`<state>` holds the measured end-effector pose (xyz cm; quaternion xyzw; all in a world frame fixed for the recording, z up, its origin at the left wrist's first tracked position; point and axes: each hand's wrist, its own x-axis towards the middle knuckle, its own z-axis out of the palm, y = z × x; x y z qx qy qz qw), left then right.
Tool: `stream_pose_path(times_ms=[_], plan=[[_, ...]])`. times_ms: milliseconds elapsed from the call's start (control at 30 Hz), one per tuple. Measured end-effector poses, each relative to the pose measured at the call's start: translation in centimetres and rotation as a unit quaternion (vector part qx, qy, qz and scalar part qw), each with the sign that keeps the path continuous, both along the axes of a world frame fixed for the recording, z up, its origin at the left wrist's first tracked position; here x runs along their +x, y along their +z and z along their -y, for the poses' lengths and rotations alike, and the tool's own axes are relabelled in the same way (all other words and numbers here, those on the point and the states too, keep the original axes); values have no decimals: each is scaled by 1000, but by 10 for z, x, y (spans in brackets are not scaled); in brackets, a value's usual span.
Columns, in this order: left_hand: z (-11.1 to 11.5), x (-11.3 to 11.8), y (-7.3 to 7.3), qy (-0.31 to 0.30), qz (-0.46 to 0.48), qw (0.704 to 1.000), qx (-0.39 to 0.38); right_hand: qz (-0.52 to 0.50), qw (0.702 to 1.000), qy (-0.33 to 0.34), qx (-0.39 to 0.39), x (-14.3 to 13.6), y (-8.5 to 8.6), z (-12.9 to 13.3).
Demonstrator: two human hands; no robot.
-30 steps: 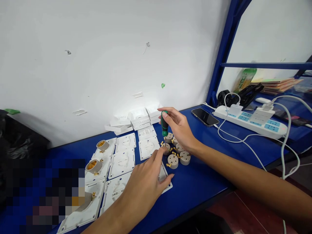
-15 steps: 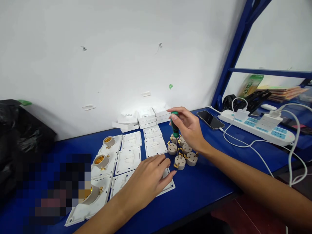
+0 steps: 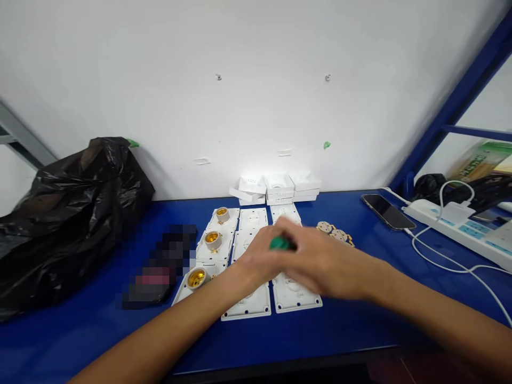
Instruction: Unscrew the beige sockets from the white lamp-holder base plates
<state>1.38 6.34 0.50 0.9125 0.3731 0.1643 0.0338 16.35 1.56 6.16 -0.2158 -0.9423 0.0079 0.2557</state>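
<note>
My right hand (image 3: 326, 261), blurred by motion, is closed round a screwdriver, and the end of its green handle (image 3: 281, 243) points up toward me. Close beside it, my left hand (image 3: 256, 248) is partly covered, with its fingers hidden. Both hands are above rows of white plastic base plates (image 3: 256, 305). In the left column, three round lamp sockets with brass-coloured threads (image 3: 213, 241) sit on plates. To the right, partly behind my right hand, lie several loose round socket bases with brass terminals (image 3: 339, 235). The screwdriver's tip does not show.
Stacked white square covers (image 3: 279, 186) stand against the wall. A large black plastic bag (image 3: 76, 213) is at the left, with a pixelated dark item (image 3: 164, 266) near it. A phone (image 3: 388, 212), a white power strip (image 3: 476, 229) and loose cables lie right.
The view has swung left. My right hand has brought the screwdriver from the loose socket bases to my left hand over the plates; the two hands now overlap.
</note>
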Motion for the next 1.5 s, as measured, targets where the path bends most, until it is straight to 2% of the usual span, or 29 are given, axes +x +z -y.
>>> stream_pose_path(times_ms=[67,133,300,567,767,933,1100,1233,1333,1367,1500], plan=[[-1,1,1,1,-14,1000,8,133,989,25,53,-25,1,12],[-1,2,1,-9,-35,999,16,156,983,65,69,-49,-4,22],[-4,6,0,-12,-58,998,29,152,985,40,76,-80,-22,37],[-3,3,-4,19,-56,998,28,132,982,46,128,-87,-22,44],[-2,3,-3,23,-56,998,14,83,986,63,133,-100,-35,47],[-4,3,-4,33,-56,998,1,76,987,47,136,-102,-36,48],[-2,3,-2,41,-57,997,-9,39,986,70,148,-105,-38,47],[-1,3,-3,46,-51,998,-12,34,987,52,146,-108,-41,48],[-2,2,-4,50,-44,998,-20,60,986,84,133,-102,-35,49],[-2,1,-4,53,-40,997,-24,70,987,69,126,-96,-30,48],[-6,-9,4,74,5,997,-30,90,995,19,46,-52,8,32]])
